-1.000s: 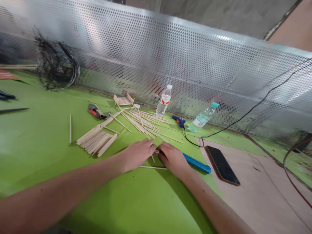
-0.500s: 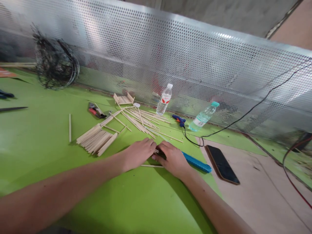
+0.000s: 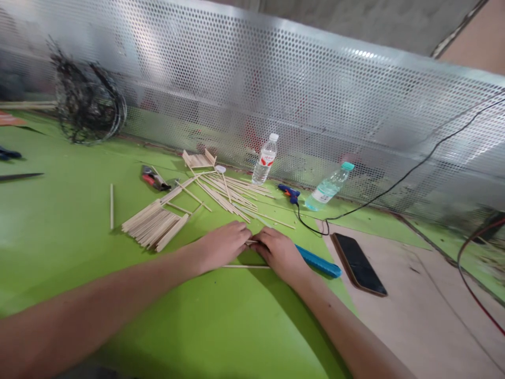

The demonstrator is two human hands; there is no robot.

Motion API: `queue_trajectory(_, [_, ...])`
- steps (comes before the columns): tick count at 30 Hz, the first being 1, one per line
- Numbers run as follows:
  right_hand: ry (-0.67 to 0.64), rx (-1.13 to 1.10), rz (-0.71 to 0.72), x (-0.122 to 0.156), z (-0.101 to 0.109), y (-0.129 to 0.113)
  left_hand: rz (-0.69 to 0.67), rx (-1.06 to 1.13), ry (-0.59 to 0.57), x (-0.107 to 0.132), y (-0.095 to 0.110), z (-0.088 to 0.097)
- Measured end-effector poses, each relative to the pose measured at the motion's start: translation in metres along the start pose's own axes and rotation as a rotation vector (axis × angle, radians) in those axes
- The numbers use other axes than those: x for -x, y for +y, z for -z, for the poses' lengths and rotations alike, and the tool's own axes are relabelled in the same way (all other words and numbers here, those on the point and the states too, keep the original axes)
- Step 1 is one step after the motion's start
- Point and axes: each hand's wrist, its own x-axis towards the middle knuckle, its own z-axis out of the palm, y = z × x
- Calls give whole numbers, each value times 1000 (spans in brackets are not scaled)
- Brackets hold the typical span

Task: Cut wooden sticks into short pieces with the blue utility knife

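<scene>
The left hand (image 3: 223,245) and right hand (image 3: 281,253) lie knuckles-up on the green tabletop (image 3: 79,247), fingertips meeting over a thin pale wooden stick (image 3: 251,242) that they pinch between them; whether the fingers fully close around it cannot be told. A second thin wooden stick (image 3: 244,266) lies flat just beneath both hands. A long blue ruler (image 3: 317,262) juts out from under the right hand, and a stack of flat wooden strips (image 3: 153,226) lies near the left hand.

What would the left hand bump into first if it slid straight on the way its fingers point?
Probably the right hand. The left hand points rightward, and their fingertips nearly meet over a thin stick. Whether they already touch is unclear.
</scene>
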Motion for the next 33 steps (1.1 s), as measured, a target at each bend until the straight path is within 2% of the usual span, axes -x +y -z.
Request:
queue_trajectory(11, [-47,-4,8,0,4,0,35,100,-18,-5,0,7])
queue_trajectory(23, [-119,298,-34,0,5,-12,95,64,28,-2,6,-4])
queue_trajectory(33, [-179,442,0,1,1,-18,85,-33,-5,1,11,-5])
